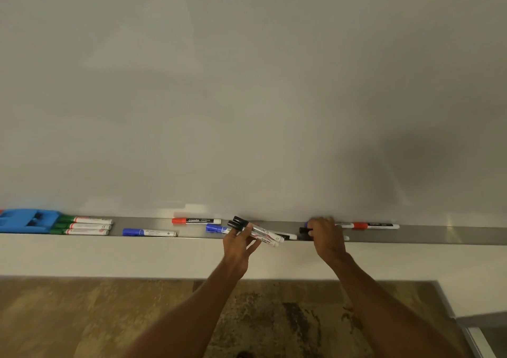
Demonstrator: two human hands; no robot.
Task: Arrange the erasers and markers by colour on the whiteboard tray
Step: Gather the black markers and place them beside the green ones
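Note:
My left hand (239, 243) grips two black-capped markers (258, 232), tilted just above the metal whiteboard tray (439, 234). My right hand (325, 237) reaches onto the tray and curls round a black-capped marker (304, 231); a blue cap peeks out behind its fingers. On the tray lie three green markers (82, 226) beside a blue eraser (26, 220), a blue marker (149, 232), a red marker (196, 221), another blue marker (216, 229) behind my left hand, and a red marker (375, 225) at the right.
The large whiteboard (247, 97) fills the view above the tray. A pale wall strip runs below the tray, then a patterned brown floor (109, 316). The tray's right stretch past the red marker holds nothing visible.

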